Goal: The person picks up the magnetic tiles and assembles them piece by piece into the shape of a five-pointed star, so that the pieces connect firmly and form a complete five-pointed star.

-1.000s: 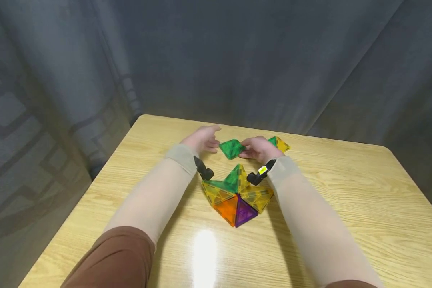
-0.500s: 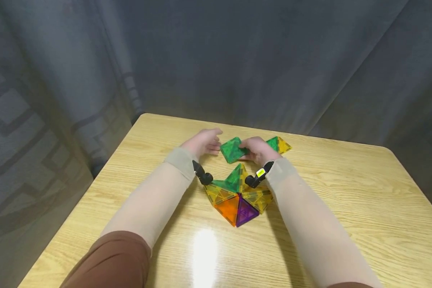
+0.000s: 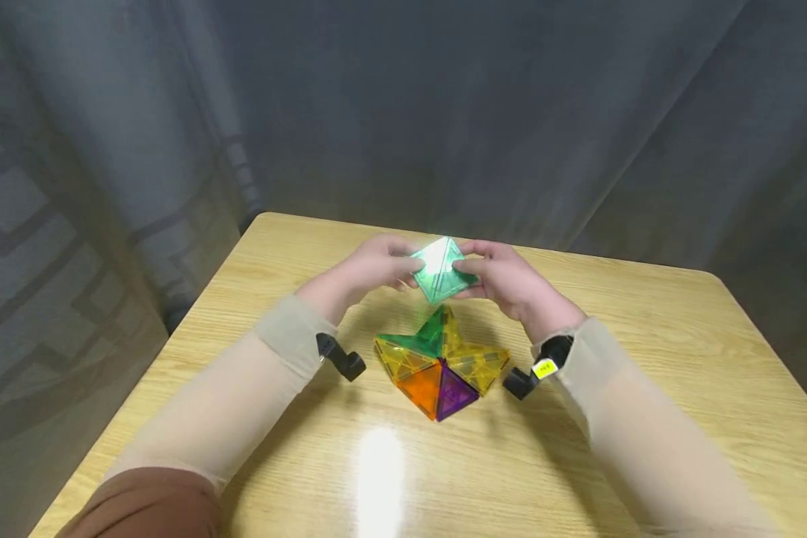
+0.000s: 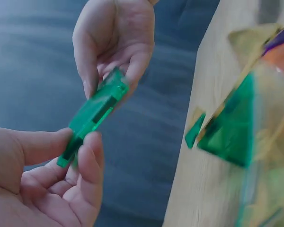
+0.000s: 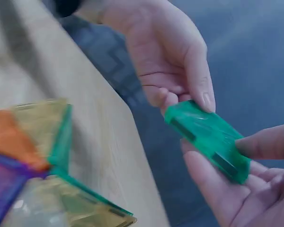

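My left hand [image 3: 376,265] and right hand [image 3: 511,284] hold a diamond of translucent green magnetic tiles [image 3: 441,270] between them, above the far part of the table. Thumb and fingers pinch it from opposite sides, and glare whitens its upper face in the head view. Both wrist views show the green tiles [image 4: 94,111] nearly edge-on, with dark magnet strips along the edge [image 5: 206,142]. Nearer the body stands a construction of triangular magnetic tiles: an orange tile [image 3: 420,388] and a purple tile [image 3: 456,394] in front, yellow tiles [image 3: 480,364] at the sides, green tiles [image 3: 433,332] behind.
The wooden table [image 3: 645,418] reaches its far edge just past the hands, with a dark grey-blue curtain [image 3: 403,112] behind it. A wrist camera [image 3: 341,357] on the left and another wrist camera [image 3: 527,377] on the right sit either side of the construction.
The right hand has raised and tilted the green tiles, and the left hand has come in to pinch their left side. The green and yellow pair at the back right no longer shows.
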